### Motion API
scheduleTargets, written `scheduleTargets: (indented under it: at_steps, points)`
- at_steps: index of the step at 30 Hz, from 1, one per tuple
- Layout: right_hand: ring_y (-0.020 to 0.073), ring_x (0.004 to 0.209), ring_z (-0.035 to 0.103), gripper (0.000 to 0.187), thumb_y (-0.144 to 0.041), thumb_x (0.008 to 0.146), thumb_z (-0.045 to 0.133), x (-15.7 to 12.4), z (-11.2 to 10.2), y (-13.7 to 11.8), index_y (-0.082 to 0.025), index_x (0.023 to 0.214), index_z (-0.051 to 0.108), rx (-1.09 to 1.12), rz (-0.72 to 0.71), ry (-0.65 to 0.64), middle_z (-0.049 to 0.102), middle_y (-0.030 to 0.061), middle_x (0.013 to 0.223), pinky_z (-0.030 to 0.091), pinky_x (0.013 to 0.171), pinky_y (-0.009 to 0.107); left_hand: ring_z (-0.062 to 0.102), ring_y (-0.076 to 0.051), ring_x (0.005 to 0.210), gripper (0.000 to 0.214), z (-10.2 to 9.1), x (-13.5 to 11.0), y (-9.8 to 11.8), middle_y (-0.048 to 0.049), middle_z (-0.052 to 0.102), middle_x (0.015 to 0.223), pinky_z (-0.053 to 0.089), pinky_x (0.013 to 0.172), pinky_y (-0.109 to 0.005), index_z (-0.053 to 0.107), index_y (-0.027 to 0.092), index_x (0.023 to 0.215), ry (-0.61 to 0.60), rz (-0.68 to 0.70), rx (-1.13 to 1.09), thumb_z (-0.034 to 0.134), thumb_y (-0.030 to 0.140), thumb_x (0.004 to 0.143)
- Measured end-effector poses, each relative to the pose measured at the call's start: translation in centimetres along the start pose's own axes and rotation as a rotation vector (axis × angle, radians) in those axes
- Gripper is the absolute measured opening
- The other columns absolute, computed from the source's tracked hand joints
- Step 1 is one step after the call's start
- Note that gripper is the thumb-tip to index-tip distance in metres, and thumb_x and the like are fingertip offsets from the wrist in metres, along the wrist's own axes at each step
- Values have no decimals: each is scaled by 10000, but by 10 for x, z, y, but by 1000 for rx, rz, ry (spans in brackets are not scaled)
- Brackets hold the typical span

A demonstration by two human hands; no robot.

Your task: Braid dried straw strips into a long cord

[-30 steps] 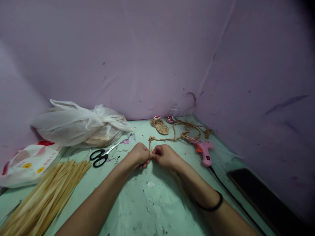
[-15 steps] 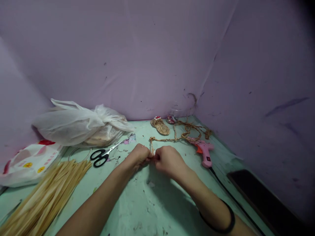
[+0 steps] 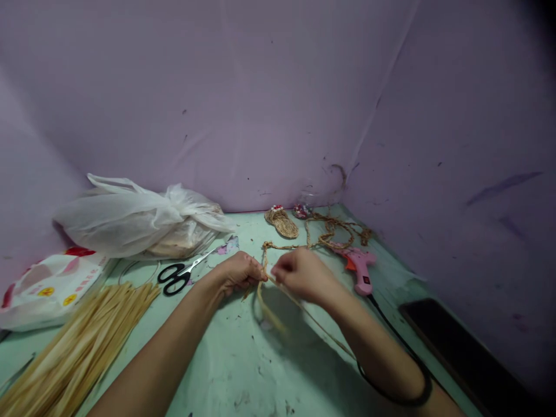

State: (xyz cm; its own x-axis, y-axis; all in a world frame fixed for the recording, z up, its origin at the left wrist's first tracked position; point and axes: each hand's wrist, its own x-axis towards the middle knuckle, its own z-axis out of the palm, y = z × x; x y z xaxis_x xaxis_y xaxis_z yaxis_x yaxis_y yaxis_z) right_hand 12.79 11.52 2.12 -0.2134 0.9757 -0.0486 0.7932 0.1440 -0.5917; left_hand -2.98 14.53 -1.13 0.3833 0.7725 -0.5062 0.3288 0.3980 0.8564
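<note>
My left hand [image 3: 241, 272] is closed on the near end of a straw cord [image 3: 289, 247], which bends at a small knot and runs right into a loose coil. Close beside it, my right hand [image 3: 302, 275] pinches a straw strand where the strands leave the left fingertips. One pale strand [image 3: 324, 329] stretches under the right forearm, and a blurred strand [image 3: 270, 315] hangs toward me. Something small and whitish shows at the right fingertips; I cannot make it out.
Black-handled scissors [image 3: 178, 278], a straw bundle [image 3: 82, 347], a white plastic bag [image 3: 143, 223] and a printed packet [image 3: 56, 292] lie left. Behind are a small woven slipper [image 3: 282, 223] and a bead jar [image 3: 304, 208]. Rightward are a pink glue gun [image 3: 361, 269] and a dark phone-like slab [image 3: 456, 347].
The hands were together at the cord's end; now the right fingers have lifted slightly and the left hand has shifted a little left. Loose strands have come into view below them.
</note>
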Motion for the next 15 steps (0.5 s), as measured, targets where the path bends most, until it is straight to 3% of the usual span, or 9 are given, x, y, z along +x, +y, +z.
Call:
scheduleTargets:
  at_steps: [2,3,5,7,9,11,15]
  points:
    - [120,519,494,128,-223,688,523,7,-4,6,-144,615,592,269,140,109,583,47,572,312,471,219,162,-10,300,152,-1,-1,1,86,291,353,43,344,-190,506,131,522,-29,-9,-12,613,235,494]
    - [112,519,500,103,-196,693,511,10,-3,7,-140,627,568,439,215,88,583,42,591,337,479,212,164,-8,301,157,-1,-1,2,85,295,356,46,343,-187,506,129,520,-39,-6,-21,617,238,497]
    - [102,506,509,58,-138,682,492,13,4,5,-142,634,524,729,339,-54,569,25,588,375,491,206,175,-7,303,172,-2,-1,1,84,293,364,51,341,-183,481,135,502,-58,9,-49,615,242,503]
    - [89,457,487,84,-91,658,470,14,15,0,-145,597,490,877,403,-200,517,-7,514,372,461,197,179,-9,304,198,-3,1,-1,82,288,371,46,340,-183,428,149,475,-67,29,-73,599,243,509]
    - [63,370,400,128,-72,640,453,14,25,-2,-145,535,461,886,407,-258,419,-42,415,296,387,177,178,-12,305,178,-3,3,-4,78,293,374,46,341,-187,413,154,474,-70,42,-73,571,228,511]
    - [38,318,289,146,-73,624,459,15,33,0,-143,495,452,827,385,-236,341,-66,362,189,345,176,179,-18,302,134,-2,4,-6,74,302,364,59,342,-190,431,152,478,-50,39,-17,542,218,513]
    - [26,300,226,70,-93,564,518,22,41,16,-138,516,494,741,380,-179,337,-80,346,122,335,194,227,-45,295,119,3,-2,0,50,334,323,129,348,-205,474,142,448,52,16,240,507,208,542]
